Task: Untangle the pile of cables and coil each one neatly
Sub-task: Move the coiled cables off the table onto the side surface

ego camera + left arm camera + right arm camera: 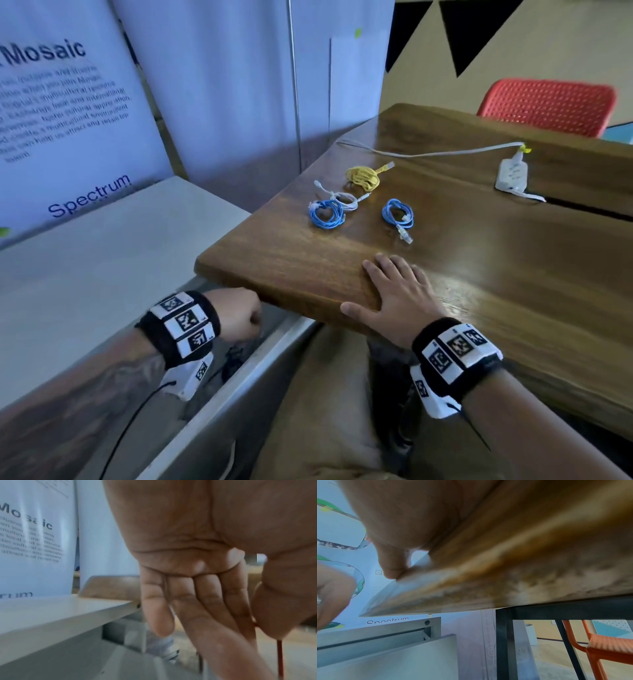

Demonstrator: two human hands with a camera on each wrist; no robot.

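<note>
Four coiled cables sit mid-frame on the wooden table [479,267]: yellow cable [363,177], white cable [344,199], two blue coils [327,214]. Coiling looks finished. Right hand [399,291] lies flat on the table edge, empty; left hand [239,317] hangs at lower left with loosely curled fingers, possibly pinching a thin red cord, so that needs checking next.

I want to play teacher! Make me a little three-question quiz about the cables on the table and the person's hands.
1. How many coiled cables lie on the wooden table? A) two B) four C) six
2. True or false: the right hand is gripping the yellow cable.
3. Fill in: the two coils that touch are the left blue cable and the ____ cable.

Key: 1 B. 2 false; it lies flat on the table edge, holding nothing. 3 white; the right blue cable lies apart. The left hand hangs below the table.
</note>
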